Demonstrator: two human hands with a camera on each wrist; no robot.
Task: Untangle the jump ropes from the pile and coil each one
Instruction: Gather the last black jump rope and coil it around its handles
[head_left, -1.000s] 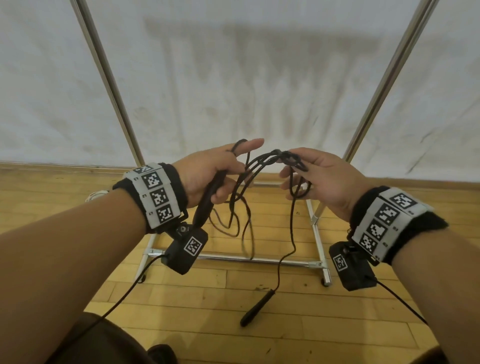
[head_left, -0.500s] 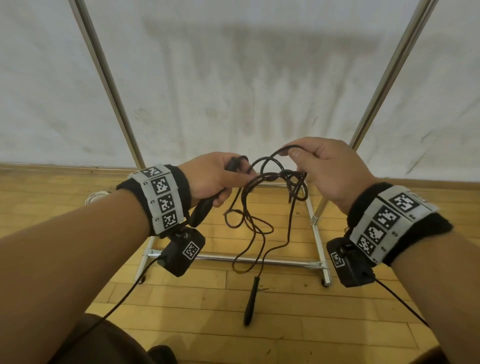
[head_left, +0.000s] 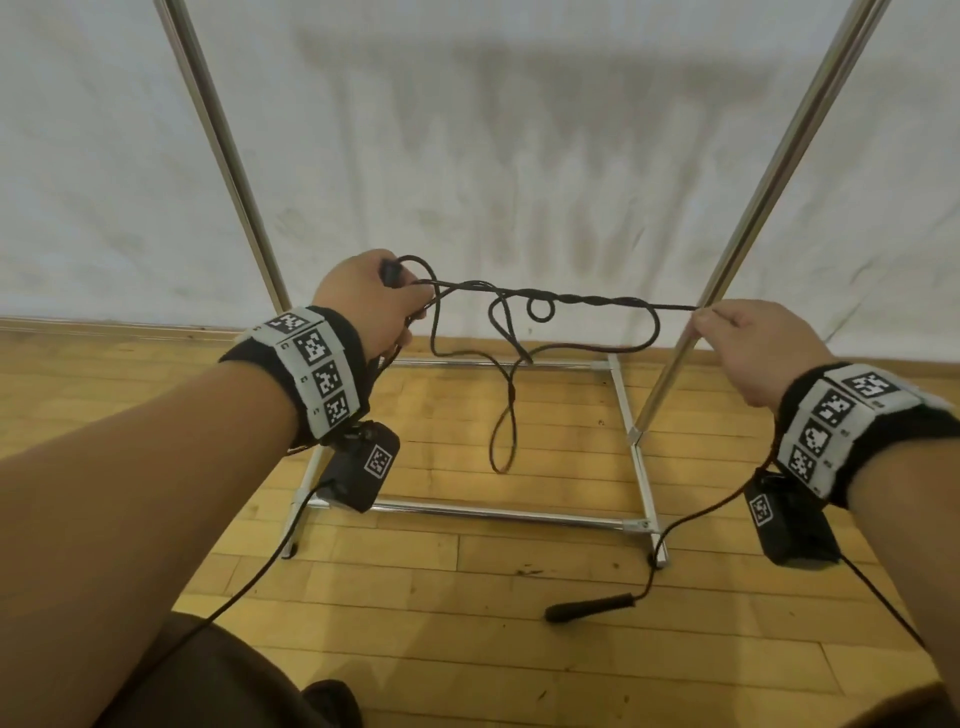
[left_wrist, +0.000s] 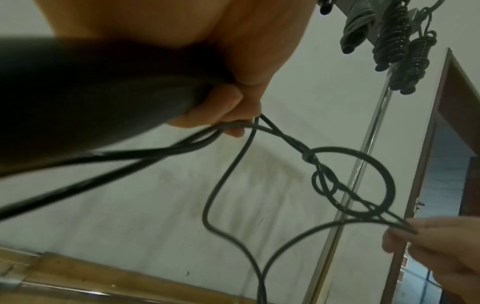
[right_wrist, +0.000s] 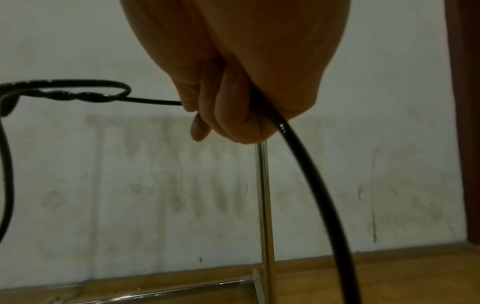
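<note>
A black jump rope (head_left: 587, 302) is stretched between my two hands at chest height, twisted on itself with small loops. My left hand (head_left: 366, 301) grips one black handle (left_wrist: 85, 90) together with strands of the cord (left_wrist: 259, 127). My right hand (head_left: 748, 338) pinches the cord (right_wrist: 153, 101) at its right end, and the cord runs down past the palm (right_wrist: 306, 164). Slack loops (head_left: 506, 415) hang below the twisted stretch. The other handle (head_left: 589, 607) lies on the wooden floor at lower right.
A chrome garment rack (head_left: 493, 512) stands in front of me on the wood floor, its uprights (head_left: 223, 140) against a white wall. Several coiled black ropes (left_wrist: 394, 41) hang from the rack's top bar. A brown door frame (right_wrist: 462, 102) is at right.
My hands have moved apart, drawing the bunched rope into a taut twisted line. The dangling handle has swung right and come to lie on the floor.
</note>
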